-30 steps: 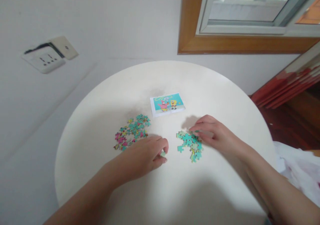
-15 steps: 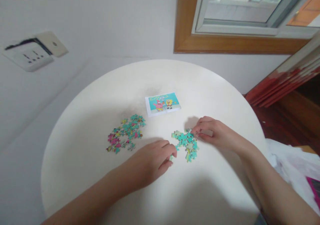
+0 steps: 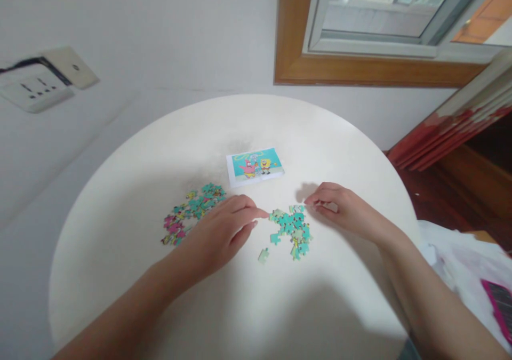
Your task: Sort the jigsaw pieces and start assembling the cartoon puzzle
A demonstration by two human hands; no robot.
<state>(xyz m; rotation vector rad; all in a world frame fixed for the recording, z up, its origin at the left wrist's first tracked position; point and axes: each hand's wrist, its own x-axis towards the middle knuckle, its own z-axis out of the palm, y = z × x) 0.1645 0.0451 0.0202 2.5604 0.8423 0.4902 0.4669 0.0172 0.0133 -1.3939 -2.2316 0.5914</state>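
Left fingers [image 3: 259,213]: spread apart, index stretched out and thumb lower, pinching nothing visible; touching or just beside a pale green edge piece [image 3: 274,216] of the right-hand pile.
Right fingers [image 3: 314,200]: bent, tips close together at that pile's far right edge; impossible to tell whether clamped on a piece.
Right-hand pile [image 3: 287,223]: between left and right fingers, mostly teal and pale green puzzle pieces.
Left-hand pile [image 3: 198,206]: left of left fingers, partly hidden; mixed teal, pink and yellow.
Stray pieces: pale piece [image 3: 263,255] nearer than left fingertips; teal piece [image 3: 275,238] between it and right-hand pile.
Picture card [image 3: 258,167]: beyond left fingertips, cartoon side up.
Step in hand: seemingly handling pieces singly around right-hand pile.
Next move: probably calling for a light pinch, without nudging neighbours.
Containers: none seen; pieces lying directly on the desk [image 3: 324,146].
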